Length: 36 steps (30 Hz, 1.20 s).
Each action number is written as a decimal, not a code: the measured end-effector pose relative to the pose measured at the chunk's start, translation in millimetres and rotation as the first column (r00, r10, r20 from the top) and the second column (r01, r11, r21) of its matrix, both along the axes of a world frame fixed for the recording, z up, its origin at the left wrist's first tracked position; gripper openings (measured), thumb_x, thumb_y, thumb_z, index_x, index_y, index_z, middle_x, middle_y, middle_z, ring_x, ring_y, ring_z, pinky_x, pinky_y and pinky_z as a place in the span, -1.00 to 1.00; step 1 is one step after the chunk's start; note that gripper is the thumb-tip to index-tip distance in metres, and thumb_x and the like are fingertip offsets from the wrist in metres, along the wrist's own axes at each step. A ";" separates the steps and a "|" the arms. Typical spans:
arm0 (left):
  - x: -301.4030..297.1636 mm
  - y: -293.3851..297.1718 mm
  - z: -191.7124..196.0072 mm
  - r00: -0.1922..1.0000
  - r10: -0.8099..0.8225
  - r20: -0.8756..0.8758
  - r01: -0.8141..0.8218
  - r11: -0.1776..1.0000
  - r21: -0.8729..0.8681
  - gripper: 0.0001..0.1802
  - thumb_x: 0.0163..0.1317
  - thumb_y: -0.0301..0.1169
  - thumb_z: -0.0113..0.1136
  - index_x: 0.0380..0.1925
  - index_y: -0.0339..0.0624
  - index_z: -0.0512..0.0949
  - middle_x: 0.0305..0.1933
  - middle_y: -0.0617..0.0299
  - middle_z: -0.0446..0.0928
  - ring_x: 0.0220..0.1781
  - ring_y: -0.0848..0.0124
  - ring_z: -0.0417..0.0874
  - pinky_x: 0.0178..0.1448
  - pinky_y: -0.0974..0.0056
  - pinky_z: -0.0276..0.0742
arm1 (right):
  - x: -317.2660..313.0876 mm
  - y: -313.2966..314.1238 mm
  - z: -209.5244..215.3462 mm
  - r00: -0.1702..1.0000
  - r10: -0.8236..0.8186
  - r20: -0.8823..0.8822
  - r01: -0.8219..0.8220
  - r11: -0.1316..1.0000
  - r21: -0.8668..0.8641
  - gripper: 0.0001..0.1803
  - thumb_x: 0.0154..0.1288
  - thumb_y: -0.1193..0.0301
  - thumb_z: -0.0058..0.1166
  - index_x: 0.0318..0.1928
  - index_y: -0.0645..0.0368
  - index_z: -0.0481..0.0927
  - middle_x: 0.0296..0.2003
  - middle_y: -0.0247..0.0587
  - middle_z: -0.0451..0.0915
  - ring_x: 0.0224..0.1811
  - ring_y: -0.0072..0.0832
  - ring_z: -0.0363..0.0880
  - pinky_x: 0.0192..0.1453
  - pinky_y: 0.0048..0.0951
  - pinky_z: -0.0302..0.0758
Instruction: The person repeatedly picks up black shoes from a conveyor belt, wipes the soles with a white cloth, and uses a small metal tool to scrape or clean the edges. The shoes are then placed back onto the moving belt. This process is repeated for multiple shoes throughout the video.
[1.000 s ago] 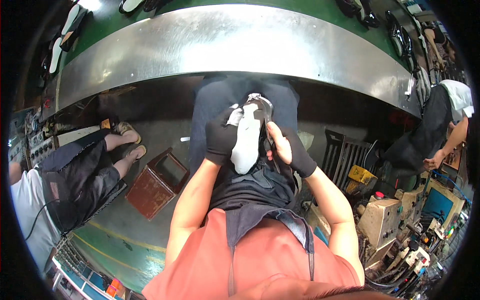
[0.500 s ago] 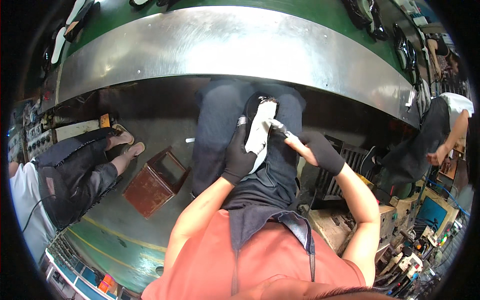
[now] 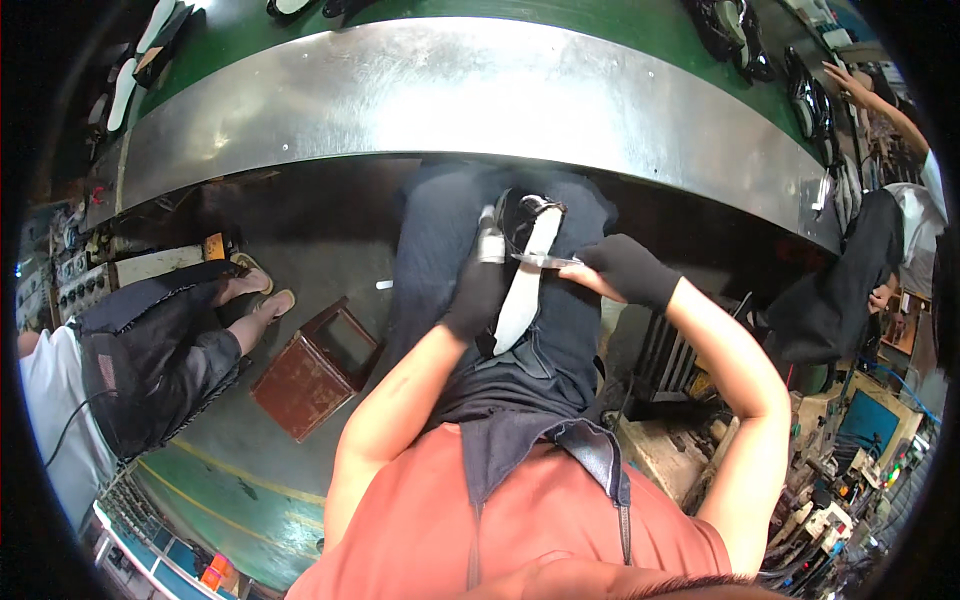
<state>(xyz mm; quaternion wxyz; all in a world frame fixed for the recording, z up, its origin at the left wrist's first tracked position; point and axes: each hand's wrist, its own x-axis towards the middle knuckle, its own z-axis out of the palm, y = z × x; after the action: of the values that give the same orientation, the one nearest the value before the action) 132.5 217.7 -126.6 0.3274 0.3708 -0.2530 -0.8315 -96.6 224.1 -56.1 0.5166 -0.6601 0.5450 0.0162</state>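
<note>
Here, left hand [image 3: 478,290] closed around shoe [image 3: 520,285], right hand [image 3: 625,272] gripping blade [image 3: 545,261]

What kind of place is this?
Likely a shoe factory line: black shoes ride a green conveyor with a steel edge, and the gloved left hand holds a shoe.

L hand [image 3: 478,295], black glove, grips shoe [image 3: 522,285] w/ white sole on lap; R hand [image 3: 625,270] holds metal blade [image 3: 545,261] against sole.

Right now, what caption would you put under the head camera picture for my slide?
Seated person's gloved left hand steadies a black shoe with a white sole on the lap while the gloved right hand holds a metal blade against it.
</note>
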 end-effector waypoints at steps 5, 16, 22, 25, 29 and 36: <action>-18.7 19.8 7.9 0.666 0.219 0.713 0.412 0.689 -0.597 -0.27 0.37 -0.25 0.00 0.39 -0.43 0.01 0.37 -0.34 0.22 0.45 0.00 0.26 0.39 0.13 0.30 | -19.5 -8.7 49.3 0.969 0.195 -0.155 -0.168 0.971 0.168 -0.38 0.44 -0.03 -0.07 -0.46 0.34 0.59 -0.72 -0.15 0.51 -0.59 -0.32 0.65 -0.45 -0.32 0.51; 39.4 82.7 -33.8 0.820 -0.018 0.573 0.398 0.738 -0.545 -0.02 0.21 -0.25 0.26 0.44 -0.39 -0.11 0.46 -0.19 0.13 0.50 0.10 0.16 0.48 0.17 0.14 | 30.1 85.3 -13.2 0.986 -0.131 0.101 0.146 0.977 -0.157 -0.56 0.42 0.09 -0.01 -0.34 0.26 0.60 -0.44 0.14 0.56 -0.40 0.04 0.54 -0.30 -0.18 0.44; 54.6 132.3 -52.3 0.999 -0.004 -0.046 0.010 0.991 0.137 -0.39 0.54 -0.04 -0.31 0.30 -0.35 0.27 0.24 0.14 0.43 0.25 0.35 0.44 0.36 0.26 0.31 | 31.6 127.4 -12.4 0.960 -0.276 0.039 0.277 0.960 -0.031 -0.49 0.46 0.06 -0.10 -0.31 0.30 0.60 -0.40 0.19 0.59 -0.34 0.05 0.58 -0.28 -0.18 0.43; 38.1 126.4 -66.6 0.866 0.093 0.491 0.088 0.939 -0.332 -0.45 0.51 -0.07 -0.18 0.17 -0.38 0.36 0.08 0.03 0.54 0.14 0.26 0.55 0.24 0.22 0.43 | 27.9 128.2 -12.0 0.962 -0.273 -0.005 0.273 0.961 0.032 -0.48 0.46 0.03 -0.11 -0.30 0.29 0.61 -0.39 0.20 0.58 -0.33 0.05 0.59 -0.27 -0.16 0.44; 27.6 111.5 -50.5 0.851 0.054 0.523 0.219 0.868 -0.445 -0.40 0.32 -0.21 0.12 0.22 -0.39 0.27 0.09 -0.06 0.50 0.17 0.18 0.53 0.26 0.16 0.42 | 24.0 116.7 14.4 0.989 -0.129 -0.066 0.128 0.992 -0.016 -0.44 0.43 -0.02 -0.09 -0.33 0.28 0.62 -0.39 0.19 0.59 -0.36 0.05 0.61 -0.29 -0.11 0.47; 59.3 119.3 -34.4 0.955 -0.273 0.118 0.278 0.960 -0.036 -0.27 0.35 -0.08 0.06 0.34 -0.33 0.13 0.32 0.04 0.32 0.33 0.25 0.36 0.41 0.19 0.26 | 62.7 95.1 21.9 0.984 0.046 0.175 0.033 0.907 -0.420 -0.56 0.39 0.05 0.00 -0.40 0.20 0.58 -0.46 0.05 0.55 -0.42 0.02 0.56 -0.34 -0.12 0.46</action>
<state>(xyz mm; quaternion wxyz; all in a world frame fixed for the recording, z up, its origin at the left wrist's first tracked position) 191.7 337.0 -161.1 0.2032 0.3691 -0.3419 -0.8400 -33.9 319.2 -34.2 0.4093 -0.7565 0.4844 -0.1598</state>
